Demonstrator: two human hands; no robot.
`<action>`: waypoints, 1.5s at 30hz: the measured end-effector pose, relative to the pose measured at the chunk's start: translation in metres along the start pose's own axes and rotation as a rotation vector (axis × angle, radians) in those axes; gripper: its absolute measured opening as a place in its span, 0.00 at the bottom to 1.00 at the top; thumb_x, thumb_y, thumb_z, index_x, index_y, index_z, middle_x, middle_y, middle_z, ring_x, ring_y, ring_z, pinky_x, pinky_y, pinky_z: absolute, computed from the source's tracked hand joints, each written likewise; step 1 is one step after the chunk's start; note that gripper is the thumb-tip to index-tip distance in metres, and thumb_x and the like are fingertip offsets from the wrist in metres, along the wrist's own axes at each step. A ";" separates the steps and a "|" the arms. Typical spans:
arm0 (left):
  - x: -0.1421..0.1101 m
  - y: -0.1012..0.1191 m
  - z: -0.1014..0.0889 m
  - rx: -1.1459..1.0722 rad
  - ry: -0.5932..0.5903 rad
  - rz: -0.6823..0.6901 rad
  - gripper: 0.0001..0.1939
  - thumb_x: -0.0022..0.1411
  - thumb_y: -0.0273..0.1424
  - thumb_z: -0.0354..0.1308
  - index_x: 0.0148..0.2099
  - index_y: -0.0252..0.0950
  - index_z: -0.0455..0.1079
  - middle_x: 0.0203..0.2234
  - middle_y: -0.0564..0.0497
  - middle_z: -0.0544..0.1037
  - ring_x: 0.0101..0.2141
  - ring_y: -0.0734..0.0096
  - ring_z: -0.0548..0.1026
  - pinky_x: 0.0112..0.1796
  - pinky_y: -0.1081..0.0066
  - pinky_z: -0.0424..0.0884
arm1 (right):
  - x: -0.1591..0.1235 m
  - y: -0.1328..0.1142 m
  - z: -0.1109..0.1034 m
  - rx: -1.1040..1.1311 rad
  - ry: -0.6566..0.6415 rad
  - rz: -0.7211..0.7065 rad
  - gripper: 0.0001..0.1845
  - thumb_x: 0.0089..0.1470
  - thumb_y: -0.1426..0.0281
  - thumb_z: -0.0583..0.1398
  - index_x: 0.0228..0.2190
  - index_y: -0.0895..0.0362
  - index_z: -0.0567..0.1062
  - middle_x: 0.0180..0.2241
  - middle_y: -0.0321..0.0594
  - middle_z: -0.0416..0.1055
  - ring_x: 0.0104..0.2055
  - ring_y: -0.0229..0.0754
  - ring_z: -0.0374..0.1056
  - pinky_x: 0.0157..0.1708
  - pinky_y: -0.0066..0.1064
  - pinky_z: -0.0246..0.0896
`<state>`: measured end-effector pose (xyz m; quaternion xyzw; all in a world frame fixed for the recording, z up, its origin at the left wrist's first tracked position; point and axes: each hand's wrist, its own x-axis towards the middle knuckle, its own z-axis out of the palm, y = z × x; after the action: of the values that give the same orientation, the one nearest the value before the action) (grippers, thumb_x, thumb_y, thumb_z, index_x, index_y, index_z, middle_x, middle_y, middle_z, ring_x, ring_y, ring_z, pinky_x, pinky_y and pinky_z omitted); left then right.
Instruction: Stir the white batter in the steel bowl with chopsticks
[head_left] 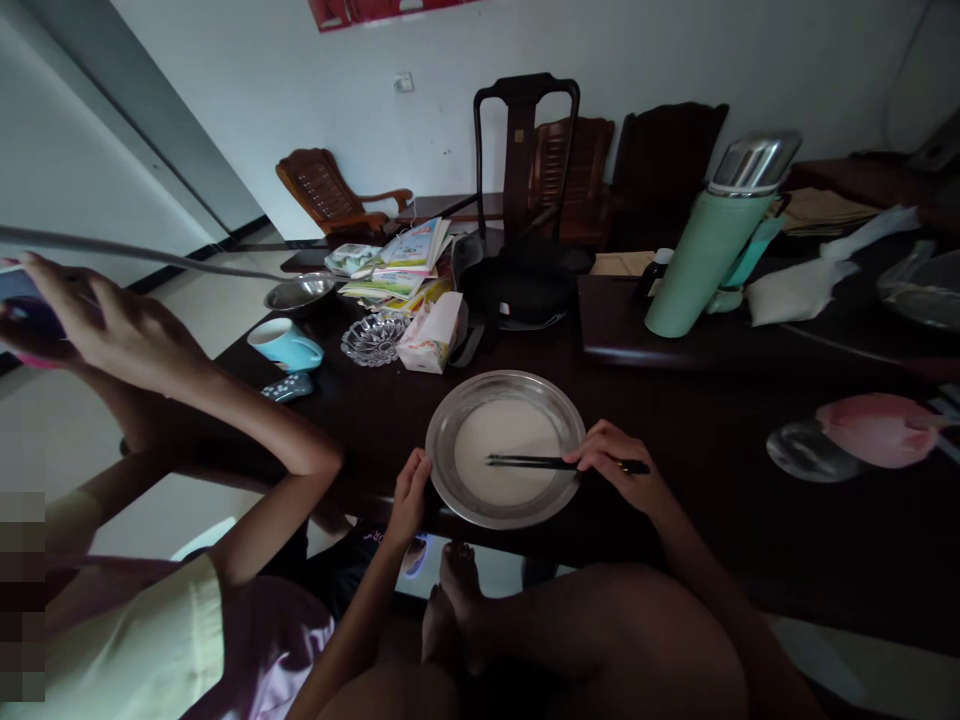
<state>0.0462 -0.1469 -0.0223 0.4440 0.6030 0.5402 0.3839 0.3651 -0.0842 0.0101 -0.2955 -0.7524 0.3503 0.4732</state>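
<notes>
A wide metal bowl (pixel 442 410) stands on the dark table in front of me, with a pale, milky batter (pixel 502 430) in it. My left hand (pixel 410 490) is closed on the bowl's left rim. A pair of dark chopsticks (pixel 536 462) is gripped in my right hand (pixel 615 463) at the bowl's right edge. Their tips reach to the middle of the batter, lying low across its surface. Whether the tips dip under the surface I cannot tell.
Behind the bowl are a tissue box (pixel 431 335), a glass dish (pixel 373 341), a blue mug (pixel 289 345) and stacked books (pixel 405 260). A green thermos (pixel 705 255) stands at back right, a pink container (pixel 877 428) nearer. At left, another person's arm (pixel 255 420) leans on the table.
</notes>
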 end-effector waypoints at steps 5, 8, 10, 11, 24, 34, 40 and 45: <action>0.002 -0.002 0.000 -0.011 -0.013 0.000 0.22 0.60 0.52 0.54 0.29 0.39 0.60 0.22 0.57 0.59 0.24 0.72 0.58 0.27 0.72 0.58 | -0.002 0.001 -0.003 0.031 0.171 -0.001 0.21 0.64 0.63 0.54 0.21 0.51 0.76 0.26 0.39 0.79 0.30 0.45 0.68 0.32 0.41 0.63; 0.002 -0.003 -0.001 -0.023 -0.021 0.006 0.22 0.60 0.53 0.55 0.28 0.39 0.60 0.22 0.57 0.59 0.24 0.72 0.57 0.27 0.73 0.58 | -0.002 0.001 -0.002 0.078 0.069 -0.017 0.20 0.64 0.64 0.54 0.22 0.51 0.76 0.27 0.38 0.80 0.30 0.45 0.68 0.32 0.40 0.63; 0.002 -0.004 -0.001 -0.020 -0.015 0.010 0.22 0.60 0.53 0.55 0.28 0.39 0.59 0.22 0.57 0.59 0.25 0.72 0.57 0.27 0.73 0.58 | -0.001 0.000 0.000 0.032 -0.002 -0.013 0.16 0.63 0.65 0.56 0.25 0.50 0.78 0.31 0.38 0.81 0.33 0.45 0.68 0.35 0.41 0.63; 0.002 -0.004 -0.001 -0.017 -0.011 0.009 0.22 0.60 0.53 0.54 0.28 0.39 0.60 0.22 0.57 0.59 0.25 0.72 0.57 0.28 0.73 0.58 | 0.000 -0.001 0.000 0.001 0.001 -0.010 0.14 0.62 0.65 0.57 0.27 0.50 0.79 0.32 0.38 0.81 0.34 0.45 0.68 0.36 0.41 0.64; 0.002 -0.003 -0.002 -0.027 -0.021 0.029 0.22 0.61 0.52 0.55 0.28 0.38 0.60 0.22 0.58 0.60 0.25 0.73 0.57 0.29 0.73 0.58 | 0.001 -0.001 0.002 -0.051 0.064 -0.009 0.14 0.62 0.65 0.58 0.26 0.51 0.79 0.32 0.38 0.81 0.34 0.45 0.68 0.36 0.40 0.64; 0.002 -0.003 -0.001 -0.036 -0.019 0.025 0.23 0.60 0.52 0.55 0.28 0.39 0.60 0.22 0.57 0.59 0.25 0.72 0.56 0.27 0.73 0.57 | 0.000 0.000 0.002 -0.038 0.008 -0.022 0.12 0.61 0.67 0.59 0.27 0.51 0.79 0.33 0.37 0.81 0.35 0.45 0.68 0.37 0.39 0.64; 0.002 -0.003 -0.001 -0.036 -0.022 0.016 0.22 0.60 0.52 0.55 0.29 0.39 0.59 0.22 0.58 0.58 0.25 0.73 0.55 0.27 0.73 0.56 | -0.002 0.004 -0.003 0.065 0.193 -0.006 0.21 0.65 0.65 0.53 0.22 0.52 0.76 0.26 0.37 0.79 0.29 0.43 0.66 0.32 0.38 0.61; 0.002 -0.006 -0.001 -0.028 -0.014 0.011 0.22 0.61 0.52 0.54 0.29 0.39 0.58 0.22 0.58 0.58 0.25 0.73 0.55 0.27 0.73 0.56 | -0.001 0.002 -0.001 -0.005 0.012 -0.013 0.14 0.62 0.64 0.58 0.27 0.51 0.79 0.33 0.37 0.81 0.34 0.45 0.68 0.36 0.40 0.63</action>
<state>0.0434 -0.1453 -0.0284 0.4457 0.5903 0.5476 0.3913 0.3662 -0.0834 0.0085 -0.2936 -0.7523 0.3438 0.4792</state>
